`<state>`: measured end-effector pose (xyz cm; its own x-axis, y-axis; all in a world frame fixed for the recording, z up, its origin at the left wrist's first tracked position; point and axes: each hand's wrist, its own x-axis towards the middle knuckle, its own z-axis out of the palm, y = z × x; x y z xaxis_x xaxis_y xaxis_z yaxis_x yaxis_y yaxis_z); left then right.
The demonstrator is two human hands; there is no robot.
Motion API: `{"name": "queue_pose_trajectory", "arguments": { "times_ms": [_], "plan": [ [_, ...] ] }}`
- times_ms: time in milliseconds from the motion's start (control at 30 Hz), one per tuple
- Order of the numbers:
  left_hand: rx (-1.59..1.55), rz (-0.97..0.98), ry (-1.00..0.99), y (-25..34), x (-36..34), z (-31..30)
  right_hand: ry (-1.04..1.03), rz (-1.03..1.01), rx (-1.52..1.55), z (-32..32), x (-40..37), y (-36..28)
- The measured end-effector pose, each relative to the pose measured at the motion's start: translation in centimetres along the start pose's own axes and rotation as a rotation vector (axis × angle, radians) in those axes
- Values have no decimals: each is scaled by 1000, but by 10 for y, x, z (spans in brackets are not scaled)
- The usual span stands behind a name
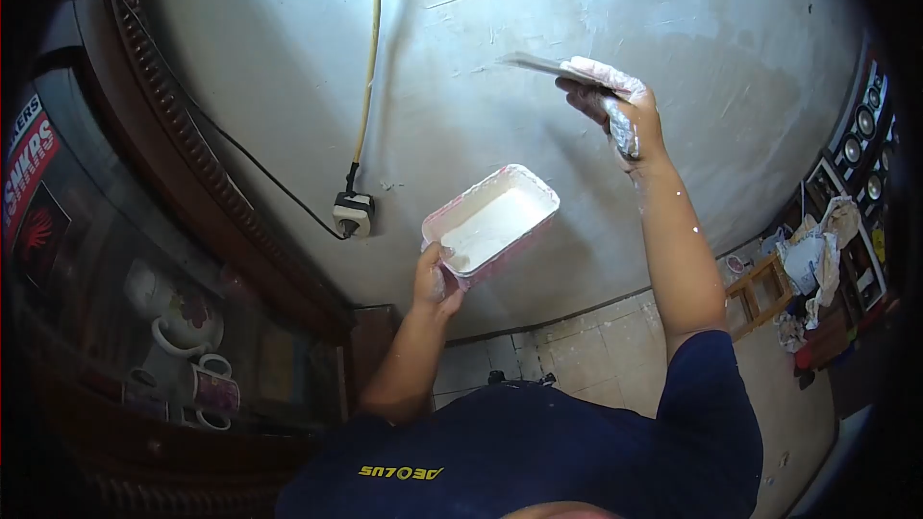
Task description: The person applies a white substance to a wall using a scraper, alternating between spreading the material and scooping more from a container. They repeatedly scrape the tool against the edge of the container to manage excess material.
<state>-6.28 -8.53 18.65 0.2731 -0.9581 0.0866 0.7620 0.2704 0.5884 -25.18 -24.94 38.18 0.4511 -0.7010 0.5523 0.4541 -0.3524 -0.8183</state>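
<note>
My left hand (pixel 439 281) grips the near left corner of a rectangular tub (pixel 500 216), thumb over the rim. White paste lies inside the tub, and its rim and sides are smeared white and pink. Up and to the right, my right hand (pixel 620 111) is closed round a flat-bladed putty knife (pixel 538 64), its blade pointing left in front of the wall (pixel 481 29). White paste coats the fingers and back of that hand. The wall shows damp, smoothed patches and a thin raised line near the top.
A power socket (pixel 354 215) with a cable hangs on the wall at left. A glass-fronted cabinet (pixel 288 279) with mugs (pixel 213 389) stands at far left. At right are a wooden stool (pixel 760 293), cloths (pixel 835 231) and speakers (pixel 852 149). Floor tiles (pixel 586 356) show below.
</note>
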Motion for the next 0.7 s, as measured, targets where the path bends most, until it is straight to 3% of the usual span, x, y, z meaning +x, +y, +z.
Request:
{"name": "queue_pose_trajectory", "arguments": {
  "times_ms": [100,200,333,400,467,500,633,700],
  "plan": [
    [-17,-24,5,3,-3,6,-35,20,146,9,-16,8],
    [-32,-50,-48,4,-4,3,-242,21,651,2,-23,30],
    [-22,-37,-66,2,-1,-4,-179,65,737,23,-42,37],
    [-18,-32,-68,1,-2,-8,-18,254,767,29,-45,41],
    [-24,-47,-19,3,-3,-6,89,139,306,42,-48,50],
    [-46,-34,-28,3,-3,-8,84,143,440,42,-50,55],
    [-60,-45,-15,9,-2,-19,58,-39,289,38,-48,66],
    [-42,-31,-16,10,-1,-24,132,-229,-20,44,-45,49]
  ]
}}
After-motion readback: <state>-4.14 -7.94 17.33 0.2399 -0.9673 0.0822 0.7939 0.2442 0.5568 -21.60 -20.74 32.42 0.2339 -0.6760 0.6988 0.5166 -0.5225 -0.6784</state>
